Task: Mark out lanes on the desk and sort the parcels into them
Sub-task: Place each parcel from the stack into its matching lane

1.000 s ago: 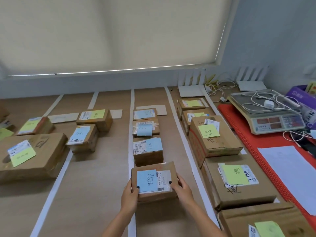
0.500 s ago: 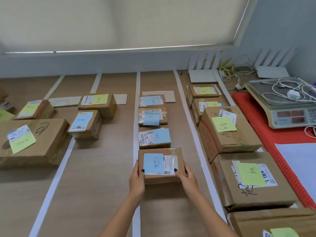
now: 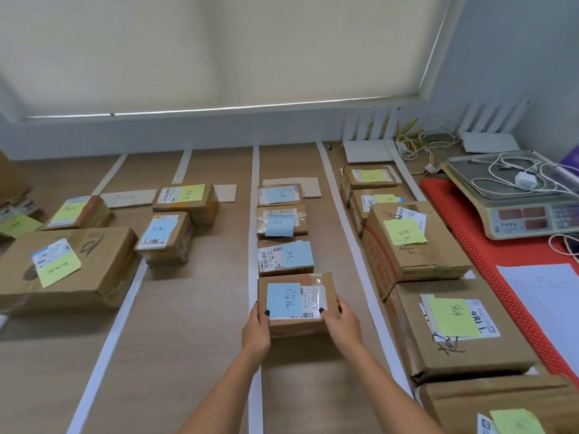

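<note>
Item in hand: small brown parcel [image 3: 297, 303] with a blue note on top, at the near end of the third lane, at about 6 o'clock of the desk [image 3: 194, 324].
Left hand [image 3: 256, 329]: you grip the parcel's near-left corner, thumb on the top face, fingers curled down the side.
Right hand [image 3: 343, 321]: you grip the near-right corner the same way, thumb tip on the label's edge.
Lane: bounded by a white tape strip [image 3: 253, 245] at 9 o'clock of the parcel and another tape strip [image 3: 351, 245] at 3 o'clock.
Row ahead: three blue-note parcels at 12 o'clock; the nearest parcel [image 3: 284, 257] lies just beyond your parcel's far edge, seemingly touching, though the angle hides any gap.
Neighbouring lane: large yellow-note boxes [image 3: 445, 330] at 3 o'clock, across the tape.
Step, as judged: seating this parcel as fourth in the blue row.
How to do it well: keep its left edge parallel to the left tape and inside it; the corner under your left hand sits right at that strip, so ease it a touch toward 3 o'clock if it overlaps.
Spacing: butt it squarely to the parcel ahead without shunting the row.
Label: leave the blue note face up and readable.
Release: let both thumbs lift together so the parcel does not twist.
Risk: a one-sided release may skew it onto the tape.
</note>
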The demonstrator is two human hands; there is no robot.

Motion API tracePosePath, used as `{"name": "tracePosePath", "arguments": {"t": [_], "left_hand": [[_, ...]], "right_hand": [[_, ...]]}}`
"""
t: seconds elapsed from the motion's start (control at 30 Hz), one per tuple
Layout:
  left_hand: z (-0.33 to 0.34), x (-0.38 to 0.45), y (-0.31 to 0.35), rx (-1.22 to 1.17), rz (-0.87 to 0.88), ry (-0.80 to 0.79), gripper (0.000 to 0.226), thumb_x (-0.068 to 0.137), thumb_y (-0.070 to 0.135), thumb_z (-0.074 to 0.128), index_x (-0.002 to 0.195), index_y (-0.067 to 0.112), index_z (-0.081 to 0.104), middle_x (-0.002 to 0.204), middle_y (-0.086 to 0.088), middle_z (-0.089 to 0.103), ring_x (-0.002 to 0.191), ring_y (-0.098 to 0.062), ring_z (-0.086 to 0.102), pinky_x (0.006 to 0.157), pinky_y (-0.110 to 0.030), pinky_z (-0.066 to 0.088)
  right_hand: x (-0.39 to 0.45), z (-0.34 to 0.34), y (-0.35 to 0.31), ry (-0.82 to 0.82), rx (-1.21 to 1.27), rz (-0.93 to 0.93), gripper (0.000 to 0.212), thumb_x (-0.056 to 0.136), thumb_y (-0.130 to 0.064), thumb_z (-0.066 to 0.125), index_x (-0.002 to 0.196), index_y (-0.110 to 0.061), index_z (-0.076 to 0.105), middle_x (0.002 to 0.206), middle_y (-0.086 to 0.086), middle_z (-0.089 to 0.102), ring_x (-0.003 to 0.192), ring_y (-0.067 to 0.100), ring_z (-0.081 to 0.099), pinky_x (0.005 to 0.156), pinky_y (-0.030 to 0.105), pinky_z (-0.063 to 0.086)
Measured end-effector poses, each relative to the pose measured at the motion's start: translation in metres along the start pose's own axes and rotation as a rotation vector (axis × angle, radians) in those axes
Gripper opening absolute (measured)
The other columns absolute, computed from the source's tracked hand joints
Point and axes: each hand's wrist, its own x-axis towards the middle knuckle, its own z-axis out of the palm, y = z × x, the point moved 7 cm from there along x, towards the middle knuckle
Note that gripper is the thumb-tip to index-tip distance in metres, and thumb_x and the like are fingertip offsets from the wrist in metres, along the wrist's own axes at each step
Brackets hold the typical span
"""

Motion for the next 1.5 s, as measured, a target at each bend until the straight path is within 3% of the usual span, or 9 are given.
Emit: {"name": "tracePosePath", "arguments": {"t": [0.23, 0.43, 0.53, 0.63, 0.73, 0.83, 0.93, 1.27, 1.5], "left_hand": [[-0.027, -0.013, 0.014, 0.01, -0.041, 0.031, 0.047, 0.098, 0.018, 0.044, 0.143, 0.013, 0.034, 0.141, -0.011, 0.046, 0.125, -0.027, 0.047, 0.098, -0.036, 0.043], [-0.05, -0.03, 0.05, -0.089, 0.085, 0.028, 0.048, 0.095, 0.014, 0.051, 0.141, 0.018, 0.038, 0.14, -0.008, 0.047, 0.122, -0.023, 0.049, 0.086, -0.029, 0.045], [-0.063, -0.039, 0.073, -0.069, 0.185, 0.027, 0.051, 0.093, 0.015, 0.054, 0.141, 0.021, 0.037, 0.142, -0.006, 0.045, 0.128, -0.024, 0.045, 0.092, -0.033, 0.046], [-0.083, -0.043, 0.09, -0.028, 0.289, 0.032, 0.056, 0.091, 0.015, 0.058, 0.142, 0.021, 0.036, 0.144, -0.004, 0.043, 0.131, -0.023, 0.043, 0.099, -0.036, 0.044], [-0.113, -0.038, 0.094, 0.007, 0.361, 0.062, 0.058, 0.09, 0.008, 0.058, 0.142, 0.022, 0.036, 0.144, -0.003, 0.043, 0.131, -0.021, 0.042, 0.102, -0.034, 0.041], [-0.152, -0.03, 0.085, -0.018, 0.393, 0.058, 0.06, 0.088, 0.002, 0.058, 0.141, 0.02, 0.036, 0.143, -0.004, 0.043, 0.131, -0.019, 0.042, 0.104, -0.032, 0.037], [-0.203, -0.022, 0.07, -0.038, 0.376, 0.028, 0.061, 0.087, 0.0, 0.059, 0.141, 0.018, 0.037, 0.142, -0.004, 0.043, 0.131, -0.019, 0.041, 0.106, -0.032, 0.037], [-0.389, 0.008, 0.052, -0.036, 0.415, -0.025, 0.059, 0.084, 0.0, 0.061, 0.135, 0.022, 0.04, 0.133, -0.001, 0.049, 0.126, -0.017, 0.045, 0.097, -0.025, 0.041], [-0.459, 0.026, 0.034, -0.178, 0.319, 0.009, 0.049, 0.086, 0.003, 0.06, 0.127, 0.024, 0.044, 0.133, -0.003, 0.049, 0.122, -0.019, 0.047, 0.096, -0.032, 0.045]], "right_hand": [[-0.016, -0.021, -0.037, 0.08, -0.21, -0.039, 0.066, 0.09, -0.028, 0.058, 0.146, -0.017, 0.025, 0.142, 0.007, 0.046, 0.127, 0.026, 0.047, 0.098, 0.037, 0.043], [-0.04, -0.014, -0.074, 0.02, -0.212, -0.227, 0.057, 0.086, -0.017, 0.063, 0.137, -0.018, 0.036, 0.133, 0.003, 0.053, 0.107, 0.014, 0.056, 0.069, 0.013, 0.043], [-0.05, 0.005, -0.09, -0.067, -0.116, -0.257, 0.056, 0.088, -0.013, 0.062, 0.136, -0.021, 0.036, 0.133, 0.004, 0.051, 0.097, 0.006, 0.053, 0.054, 0.007, 0.047], [-0.059, 0.029, -0.11, -0.095, -0.075, -0.287, 0.061, 0.089, -0.011, 0.061, 0.141, -0.023, 0.032, 0.141, 0.003, 0.043, 0.104, 0.008, 0.05, 0.061, 0.008, 0.05], [-0.068, 0.06, -0.128, -0.118, -0.071, -0.343, 0.06, 0.089, -0.011, 0.06, 0.14, -0.024, 0.032, 0.142, 0.003, 0.042, 0.121, 0.015, 0.046, 0.086, 0.017, 0.046], [-0.075, 0.102, -0.144, -0.146, -0.024, -0.369, 0.059, 0.087, -0.008, 0.06, 0.139, -0.022, 0.035, 0.139, 0.004, 0.045, 0.118, 0.014, 0.046, 0.083, 0.013, 0.044], [-0.088, 0.153, -0.161, -0.14, 0.023, -0.347, 0.06, 0.087, -0.008, 0.061, 0.139, -0.021, 0.035, 0.139, 0.005, 0.044, 0.125, 0.019, 0.044, 0.096, 0.028, 0.042], [-0.145, 0.343, -0.234, -0.173, 0.179, -0.288, 0.058, 0.087, -0.002, 0.058, 0.138, -0.02, 0.037, 0.131, 0.005, 0.049, 0.108, 0.012, 0.05, 0.071, 0.011, 0.043], [-0.168, 0.41, -0.261, -0.185, 0.178, -0.311, 0.059, 0.085, -0.006, 0.061, 0.136, -0.023, 0.037, 0.127, 0.0, 0.048, 0.113, 0.014, 0.048, 0.084, 0.02, 0.046]]}}
